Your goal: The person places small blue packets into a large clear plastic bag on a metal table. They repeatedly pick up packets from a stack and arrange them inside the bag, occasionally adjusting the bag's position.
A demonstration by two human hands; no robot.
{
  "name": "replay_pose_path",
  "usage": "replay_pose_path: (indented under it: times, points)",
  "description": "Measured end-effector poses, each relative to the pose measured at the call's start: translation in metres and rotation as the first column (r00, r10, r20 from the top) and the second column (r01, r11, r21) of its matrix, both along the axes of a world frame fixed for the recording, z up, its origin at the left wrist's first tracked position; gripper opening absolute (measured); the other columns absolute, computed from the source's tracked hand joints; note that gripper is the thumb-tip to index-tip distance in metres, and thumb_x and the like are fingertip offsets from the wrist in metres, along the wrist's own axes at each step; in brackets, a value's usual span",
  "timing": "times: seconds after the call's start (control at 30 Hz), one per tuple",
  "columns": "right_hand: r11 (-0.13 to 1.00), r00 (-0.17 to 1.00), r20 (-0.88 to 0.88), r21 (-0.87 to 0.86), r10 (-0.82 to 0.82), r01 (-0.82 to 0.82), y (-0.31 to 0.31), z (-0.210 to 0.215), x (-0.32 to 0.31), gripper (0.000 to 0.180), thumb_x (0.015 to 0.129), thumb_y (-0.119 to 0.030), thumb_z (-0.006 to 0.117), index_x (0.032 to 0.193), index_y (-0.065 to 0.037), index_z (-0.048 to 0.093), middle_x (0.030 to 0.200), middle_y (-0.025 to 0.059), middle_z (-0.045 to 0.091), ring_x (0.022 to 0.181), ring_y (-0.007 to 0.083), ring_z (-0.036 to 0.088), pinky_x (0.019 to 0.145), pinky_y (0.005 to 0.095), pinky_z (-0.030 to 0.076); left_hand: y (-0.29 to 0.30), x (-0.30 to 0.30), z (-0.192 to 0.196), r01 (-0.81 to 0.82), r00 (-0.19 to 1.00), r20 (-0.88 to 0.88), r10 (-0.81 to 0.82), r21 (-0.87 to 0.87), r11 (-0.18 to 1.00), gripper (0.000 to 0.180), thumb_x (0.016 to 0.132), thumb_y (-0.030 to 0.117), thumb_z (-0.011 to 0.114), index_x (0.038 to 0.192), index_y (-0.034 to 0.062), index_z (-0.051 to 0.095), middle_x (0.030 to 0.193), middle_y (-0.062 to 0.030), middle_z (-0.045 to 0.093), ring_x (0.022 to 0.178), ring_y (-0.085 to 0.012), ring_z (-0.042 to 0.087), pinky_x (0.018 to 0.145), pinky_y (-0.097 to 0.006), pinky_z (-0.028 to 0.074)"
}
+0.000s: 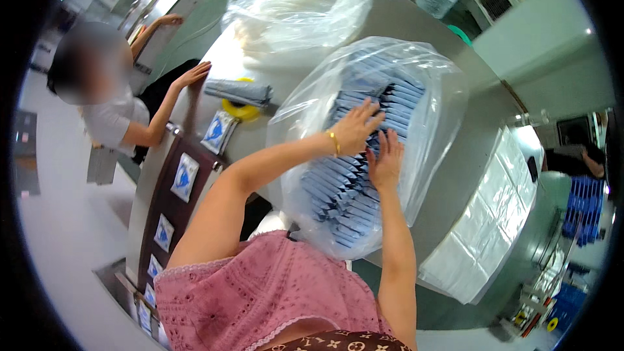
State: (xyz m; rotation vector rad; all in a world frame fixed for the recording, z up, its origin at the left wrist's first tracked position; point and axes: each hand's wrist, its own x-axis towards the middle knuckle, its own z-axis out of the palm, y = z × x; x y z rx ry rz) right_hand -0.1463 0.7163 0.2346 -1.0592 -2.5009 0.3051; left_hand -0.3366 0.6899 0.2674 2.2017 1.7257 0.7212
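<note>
A large clear plastic bag lies open on the metal table before me. Inside it, flat blue-and-white packets stand on edge in two tight rows, with dark edges along the middle. My left hand, a gold bracelet at its wrist, rests on the packets with fingers stretched out. Just beside it, nearer to me, my right hand touches the right-hand row, its fingers extended too. Neither hand grips a packet that I can see. My palms and the packets under them are hidden.
A dark conveyor belt at left carries several white-and-blue packets. A grey packet bundle lies by a yellow tape roll. Another filled clear bag stands at the far side. Flat plastic bags are stacked at right. A co-worker leans at the table's left.
</note>
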Motion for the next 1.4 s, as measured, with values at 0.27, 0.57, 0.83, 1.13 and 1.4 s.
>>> replay_pose_path:
  times: [0.27,0.57,0.83,1.13,1.4]
  points:
    - [0.997,0.998,0.067,0.071,-0.003,-0.001,0.002,-0.013,0.003,0.057,0.096,-0.042,0.049,0.142,-0.008,0.042,0.149,0.0169,0.037,0.141,0.0333,0.030,0.114,0.0511,0.022,-0.186,-0.065,0.016,-0.283,0.942,0.190,0.276,0.007,0.959,0.060,0.070,0.003,0.068,0.127,0.0064,0.049,0.139,-0.0198,0.042,0.136,-0.0417,0.031,0.112,-0.048,0.031]
    - [0.982,0.994,0.099,0.178,0.051,-0.069,0.007,-0.021,0.006,0.052,0.100,-0.038,0.044,0.139,-0.004,0.044,0.147,0.0185,0.040,0.137,0.0352,0.034,0.111,0.0493,0.027,-0.422,-0.218,-0.026,-0.876,0.481,-0.254,0.839,-0.117,0.467,0.033,0.071,0.003,0.063,0.104,0.0055,0.064,0.110,-0.0155,0.059,0.111,-0.0348,0.052,0.099,-0.042,0.044]
    - [0.988,0.992,0.100,0.125,0.075,-0.088,0.008,-0.023,0.008,0.058,0.101,-0.046,0.038,0.140,-0.003,0.044,0.147,0.0212,0.039,0.138,0.0368,0.033,0.111,0.0487,0.027,-0.621,-0.261,-0.073,-0.786,0.380,-0.704,0.600,-0.587,-0.192,0.078,0.058,0.025,0.087,0.120,-0.0028,0.049,0.123,-0.0240,0.055,0.119,-0.0380,0.053,0.099,-0.043,0.046]
    - [0.985,0.989,0.130,0.150,0.068,-0.087,0.013,-0.023,0.010,0.056,0.101,-0.043,0.038,0.138,-0.002,0.045,0.146,0.0218,0.040,0.136,0.0371,0.036,0.110,0.0483,0.027,-0.577,-0.280,-0.077,-0.647,0.610,-0.414,0.676,-0.752,0.124,0.072,0.058,0.049,0.084,0.101,-0.0049,0.063,0.102,-0.0235,0.065,0.098,-0.0363,0.063,0.087,-0.041,0.050]
    - [0.983,0.989,0.136,0.163,0.062,-0.084,0.007,-0.018,0.008,0.054,0.101,-0.040,0.040,0.139,-0.002,0.044,0.146,0.0208,0.040,0.135,0.0366,0.036,0.110,0.0486,0.028,-0.365,-0.319,-0.034,-0.645,0.603,0.046,0.797,-0.560,0.520,0.050,0.081,0.039,0.073,0.112,0.0015,0.061,0.099,-0.0165,0.066,0.089,-0.0263,0.063,0.081,-0.036,0.051]
